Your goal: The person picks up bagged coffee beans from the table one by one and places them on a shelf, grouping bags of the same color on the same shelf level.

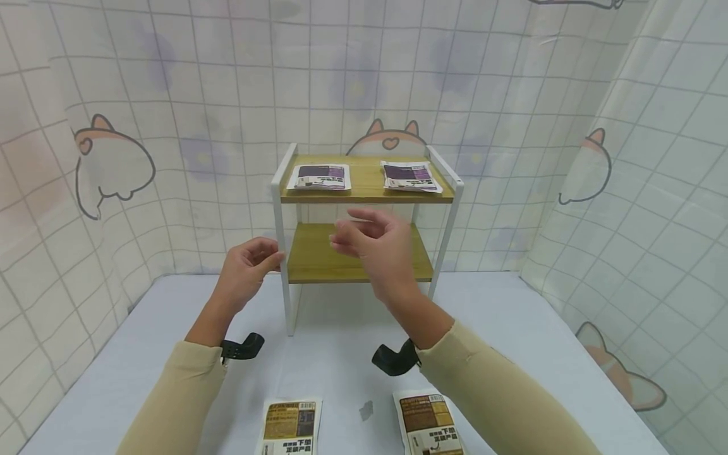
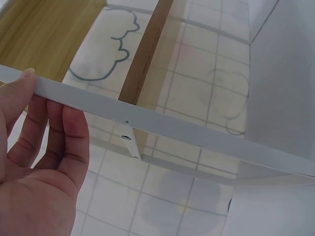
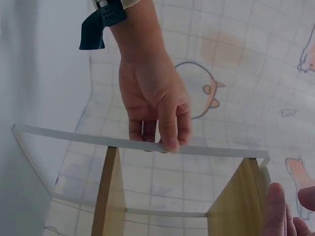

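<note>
A two-tier shelf rack (image 1: 364, 183) with wooden boards and white side frames stands on the table. My left hand (image 1: 244, 268) grips the front left post (image 1: 279, 218) between thumb and fingers, at a height between the two boards. In the left wrist view, the thumb lies on one face of the white post (image 2: 93, 102) and the fingers on the other. My right hand (image 1: 381, 253), slightly blurred, is in the air before the rack with loosely bent fingers and nothing in them. Its fingertips (image 3: 274, 209) show at the right wrist view's lower right.
Two white-and-purple packets (image 1: 320, 177) lie apart on the top board, left and right. Two brown-and-white packets (image 1: 289, 426) lie on the white table (image 1: 489, 341) near its front, with a small grey patch (image 1: 366, 411) between them. Grid-patterned sheets (image 1: 216, 126) surround the table.
</note>
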A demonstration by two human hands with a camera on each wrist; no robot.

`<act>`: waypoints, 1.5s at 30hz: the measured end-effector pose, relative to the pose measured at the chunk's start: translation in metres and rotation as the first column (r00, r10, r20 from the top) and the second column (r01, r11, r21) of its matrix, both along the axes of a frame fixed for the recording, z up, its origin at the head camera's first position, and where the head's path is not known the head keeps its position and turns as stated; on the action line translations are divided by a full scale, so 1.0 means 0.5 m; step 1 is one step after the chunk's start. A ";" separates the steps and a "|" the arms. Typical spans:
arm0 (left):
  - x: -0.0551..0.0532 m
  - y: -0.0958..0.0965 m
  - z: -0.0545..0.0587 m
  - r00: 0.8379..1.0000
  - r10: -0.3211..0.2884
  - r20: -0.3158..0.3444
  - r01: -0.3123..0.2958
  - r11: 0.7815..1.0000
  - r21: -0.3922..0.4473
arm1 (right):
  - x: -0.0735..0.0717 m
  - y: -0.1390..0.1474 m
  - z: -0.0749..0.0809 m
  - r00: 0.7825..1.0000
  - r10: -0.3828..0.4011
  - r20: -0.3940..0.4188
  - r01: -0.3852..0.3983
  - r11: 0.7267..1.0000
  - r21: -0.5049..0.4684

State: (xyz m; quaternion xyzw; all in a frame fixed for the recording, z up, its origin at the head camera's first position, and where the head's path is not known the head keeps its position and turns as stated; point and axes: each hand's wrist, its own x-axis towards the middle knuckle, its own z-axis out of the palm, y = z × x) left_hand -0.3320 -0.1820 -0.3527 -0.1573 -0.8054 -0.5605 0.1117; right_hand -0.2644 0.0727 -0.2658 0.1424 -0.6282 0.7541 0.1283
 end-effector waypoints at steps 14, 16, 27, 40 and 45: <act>-0.004 -0.004 -0.004 1.000 0.000 -0.028 -0.001 1.000 -0.022 | 0.056 0.049 -0.086 0.995 0.085 0.061 -0.082 0.996 -0.047; -0.005 -0.005 -0.005 0.999 0.006 -0.033 -0.006 1.000 -0.017 | 0.063 0.058 -0.100 0.995 0.078 0.062 -0.077 0.997 -0.023; -0.002 -0.003 -0.003 1.000 -0.003 -0.027 0.003 1.000 0.006 | 0.099 0.117 -0.170 0.999 0.035 0.036 -0.039 0.992 0.119; -0.005 -0.005 -0.002 1.000 0.004 -0.017 -0.004 1.000 0.010 | 0.142 0.195 -0.278 0.983 -0.083 0.165 0.053 0.982 0.180; -0.006 -0.004 -0.004 1.000 -0.002 -0.016 0.002 1.000 0.014 | 0.162 0.224 -0.308 0.963 -0.150 0.224 0.095 0.966 0.239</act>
